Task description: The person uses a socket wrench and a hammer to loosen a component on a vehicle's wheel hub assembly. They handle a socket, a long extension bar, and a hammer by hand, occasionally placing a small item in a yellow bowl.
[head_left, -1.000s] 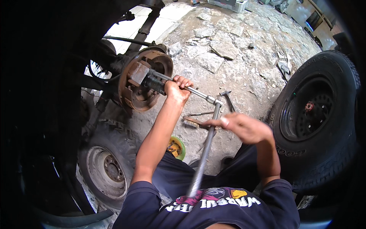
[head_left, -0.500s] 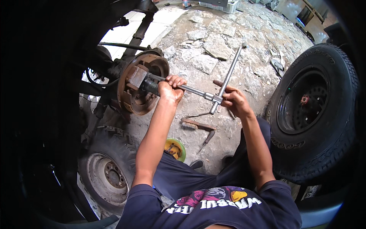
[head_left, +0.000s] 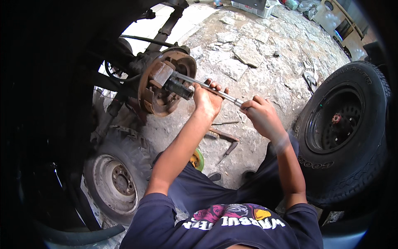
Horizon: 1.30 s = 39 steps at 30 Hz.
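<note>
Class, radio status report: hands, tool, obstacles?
Left hand loosely around long silver metal bar; right hand at near end. Far end at rusty round brake assembly. Brown wire brush on ground, clear of bar.

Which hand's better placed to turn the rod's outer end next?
Right hand, likely: it's at the outer end of the metal rod; the left hand supports it nearer the brake assembly.

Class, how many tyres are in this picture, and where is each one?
2: a pale-rimmed tyre at lower left and a black-rimmed tyre at the right. More may be hidden in the dark edges.
</note>
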Motion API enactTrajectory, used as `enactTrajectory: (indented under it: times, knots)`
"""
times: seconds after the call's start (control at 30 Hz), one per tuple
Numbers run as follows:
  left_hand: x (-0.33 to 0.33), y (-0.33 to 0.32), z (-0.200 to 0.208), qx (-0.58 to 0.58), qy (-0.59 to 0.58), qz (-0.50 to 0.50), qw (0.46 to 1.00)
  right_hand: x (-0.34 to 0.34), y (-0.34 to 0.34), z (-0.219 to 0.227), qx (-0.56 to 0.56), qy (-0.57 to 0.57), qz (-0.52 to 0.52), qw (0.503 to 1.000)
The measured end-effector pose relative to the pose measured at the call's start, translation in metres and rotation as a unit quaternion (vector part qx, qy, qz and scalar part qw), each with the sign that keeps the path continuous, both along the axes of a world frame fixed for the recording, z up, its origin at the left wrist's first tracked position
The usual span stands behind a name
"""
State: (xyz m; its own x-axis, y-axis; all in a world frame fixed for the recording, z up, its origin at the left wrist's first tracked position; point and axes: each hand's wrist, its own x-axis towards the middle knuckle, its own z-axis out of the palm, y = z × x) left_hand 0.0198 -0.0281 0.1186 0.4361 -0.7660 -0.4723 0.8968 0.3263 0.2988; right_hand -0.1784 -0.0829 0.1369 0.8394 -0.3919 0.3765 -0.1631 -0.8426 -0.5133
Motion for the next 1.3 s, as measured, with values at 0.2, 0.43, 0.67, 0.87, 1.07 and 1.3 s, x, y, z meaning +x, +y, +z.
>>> enactTrajectory:
  times: [0.2, 0.43, 0.67, 0.87, 1.07, 1.3]
  knots:
    - [0.004, 0.006, -0.004, 0.02, 0.011, 0.022, 1.0, -0.023, 0.028, -0.009, 0.215, -0.019, 0.071, 0.974]
    - [0.01, 0.01, -0.019, 0.023, -0.008, 0.041, 0.999, -0.019, 0.072, -0.065, 0.517, -0.144, -0.104, 0.837]
    - [0.008, 0.003, -0.019, 0.005, 0.001, 0.046, 0.999, -0.001, 0.054, -0.04, 0.07, -0.168, -0.219, 0.959]
    - [-0.005, 0.003, -0.024, -0.027, -0.03, 0.051, 0.998, 0.018, 0.027, -0.012, 0.044, -0.23, -0.109, 0.966]
    - [0.002, 0.008, -0.035, -0.033, -0.049, 0.048, 0.997, 0.007, -0.01, -0.035, 0.211, -0.121, -0.211, 0.947]
    - [0.002, 0.008, -0.032, -0.028, -0.061, 0.048, 0.997, -0.019, -0.003, -0.237, 0.197, 0.355, -0.235, 0.883]
